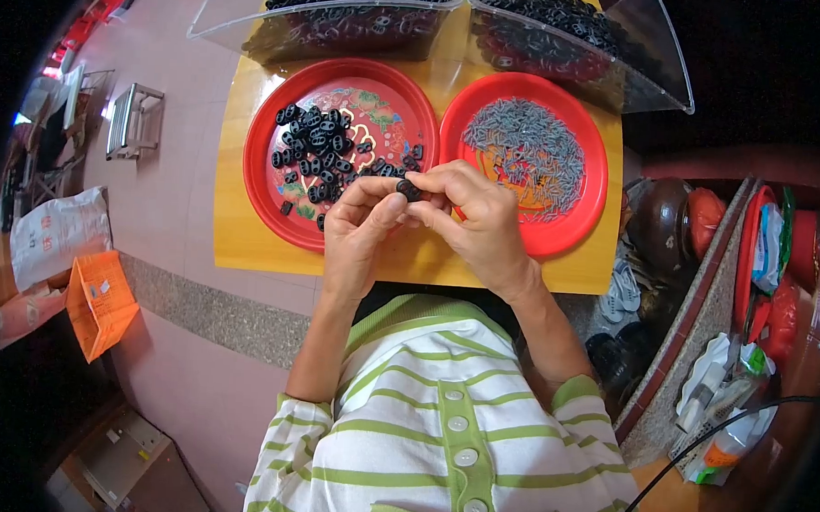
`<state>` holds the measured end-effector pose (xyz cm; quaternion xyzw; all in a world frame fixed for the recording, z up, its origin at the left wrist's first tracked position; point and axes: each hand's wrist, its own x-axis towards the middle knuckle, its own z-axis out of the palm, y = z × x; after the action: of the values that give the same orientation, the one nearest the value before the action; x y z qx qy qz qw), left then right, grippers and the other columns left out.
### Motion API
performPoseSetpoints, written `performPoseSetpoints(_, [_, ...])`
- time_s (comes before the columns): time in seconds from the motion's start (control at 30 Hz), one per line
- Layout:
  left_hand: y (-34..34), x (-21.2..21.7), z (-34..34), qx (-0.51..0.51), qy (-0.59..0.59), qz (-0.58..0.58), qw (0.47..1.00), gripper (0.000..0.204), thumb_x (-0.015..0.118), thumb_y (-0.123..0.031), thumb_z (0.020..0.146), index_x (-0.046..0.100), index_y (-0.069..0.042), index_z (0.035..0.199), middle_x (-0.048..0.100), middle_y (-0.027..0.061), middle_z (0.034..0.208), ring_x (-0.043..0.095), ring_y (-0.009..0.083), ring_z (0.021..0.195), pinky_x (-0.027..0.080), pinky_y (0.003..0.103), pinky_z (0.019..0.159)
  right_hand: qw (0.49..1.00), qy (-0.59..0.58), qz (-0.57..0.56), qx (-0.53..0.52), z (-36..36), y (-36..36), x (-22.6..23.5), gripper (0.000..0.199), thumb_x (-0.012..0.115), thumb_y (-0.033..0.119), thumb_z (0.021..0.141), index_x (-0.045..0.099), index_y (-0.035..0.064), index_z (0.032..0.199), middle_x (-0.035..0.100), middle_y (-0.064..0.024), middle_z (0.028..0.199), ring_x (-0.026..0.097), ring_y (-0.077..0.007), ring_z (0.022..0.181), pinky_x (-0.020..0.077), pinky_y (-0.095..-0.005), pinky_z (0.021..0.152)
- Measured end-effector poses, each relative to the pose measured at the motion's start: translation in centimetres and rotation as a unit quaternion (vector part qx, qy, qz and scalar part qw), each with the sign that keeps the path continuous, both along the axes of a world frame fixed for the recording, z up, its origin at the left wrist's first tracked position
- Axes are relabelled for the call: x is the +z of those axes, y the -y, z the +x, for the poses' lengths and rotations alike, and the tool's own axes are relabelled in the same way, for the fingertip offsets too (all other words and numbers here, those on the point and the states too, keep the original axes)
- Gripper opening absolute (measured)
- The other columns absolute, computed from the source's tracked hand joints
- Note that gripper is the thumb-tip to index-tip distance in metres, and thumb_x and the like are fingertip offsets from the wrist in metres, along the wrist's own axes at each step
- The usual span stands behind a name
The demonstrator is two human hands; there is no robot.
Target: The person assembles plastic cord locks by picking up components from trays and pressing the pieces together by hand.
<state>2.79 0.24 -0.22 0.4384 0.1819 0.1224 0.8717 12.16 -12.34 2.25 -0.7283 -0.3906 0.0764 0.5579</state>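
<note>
In front of my chest, over the near edge of two red trays, both hands meet at a small dark rounded plastic piece [408, 190]. Thumb and forefinger of my left hand [361, 219] pinch it from the left. My right hand [480, 213] closes on it from the right, fingertips bent against its edge; whether a small pin is also between them is hidden. Under the left hand lies a red patterned tray [265, 190] with many black two-holed plastic pieces [319, 138]. Beside it, a second red tray [598, 186] holds a spread of small grey pins [534, 138].
Two clear plastic bins [347, 24] [575, 44] full of black pieces stand at the table's far edge. The yellow table [232, 239] ends just before my body. A cluttered shelf [691, 314] stands at right; an orange box [101, 302] and metal stool [134, 120] at left.
</note>
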Motion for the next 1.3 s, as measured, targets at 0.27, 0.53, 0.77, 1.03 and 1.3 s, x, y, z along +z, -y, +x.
performPoseSetpoints(0.27, [0.0, -0.8, 0.0, 0.023, 0.071, 0.028, 0.997, 0.023, 0.059, 0.003, 0.083, 0.062, 0.001, 0.106, 0.06, 0.0055, 0.096, 0.057, 0.0083, 0.084, 0.049, 0.022, 0.074, 0.997, -0.065, 0.002, 0.031, 0.6, 0.8, 0.8, 0.022, 0.072, 0.0, 0.071, 0.064, -0.0012, 0.092, 0.061, -0.0062, 0.082, 0.057, -0.0096, 0.067, 0.0461, -0.0217, 0.057])
performPoseSetpoints(0.53, [-0.3, -1.5, -0.1, -0.005, 0.136, 0.118, 0.984, 0.017, 0.062, 0.003, 0.081, 0.064, 0.002, 0.098, 0.06, 0.0069, 0.092, 0.056, 0.0101, 0.079, 0.046, 0.021, 0.069, 0.991, -0.104, 0.016, 0.076, 0.1, 1.5, 0.4, 0.019, 0.073, 0.002, 0.072, 0.06, -0.0008, 0.086, 0.059, -0.0045, 0.08, 0.056, -0.0091, 0.068, 0.0453, -0.022, 0.057])
performPoseSetpoints(0.77, [-0.2, -0.4, 0.6, 0.004, 0.043, 0.189, 0.981, 0.019, 0.059, 0.0, 0.085, 0.063, 0.002, 0.103, 0.061, 0.0053, 0.088, 0.057, 0.0089, 0.078, 0.046, 0.02, 0.069, 0.992, -0.12, -0.003, 0.043, 0.8, 1.2, 0.4, 0.018, 0.072, 0.005, 0.074, 0.063, 0.0008, 0.089, 0.058, -0.0038, 0.079, 0.056, -0.0095, 0.069, 0.0448, -0.0226, 0.059])
performPoseSetpoints(1.03, [-4.4, -0.1, 2.5, 0.073, -0.062, 0.621, 0.778, 0.019, 0.061, -0.002, 0.083, 0.065, -0.004, 0.102, 0.06, 0.0094, 0.084, 0.06, 0.0163, 0.069, 0.046, 0.026, 0.06, 0.929, 0.266, -0.027, -0.254, 12.1, 2.2, 5.1, 0.019, 0.068, 0.012, 0.078, 0.065, 0.0029, 0.094, 0.062, -0.0088, 0.083, 0.058, -0.0167, 0.065, 0.046, -0.0299, 0.06])
performPoseSetpoints(1.3, [-5.4, -1.5, 4.1, 0.062, -0.123, 0.714, 0.687, 0.016, 0.067, -0.005, 0.074, 0.066, -0.002, 0.09, 0.054, 0.0107, 0.08, 0.055, 0.0267, 0.08, 0.046, 0.036, 0.069, 0.916, 0.276, -0.082, -0.278, 13.2, 3.1, 6.0, 0.019, 0.066, 0.011, 0.083, 0.065, 0.0013, 0.099, 0.064, -0.0045, 0.088, 0.054, -0.0091, 0.067, 0.0459, -0.0244, 0.062])
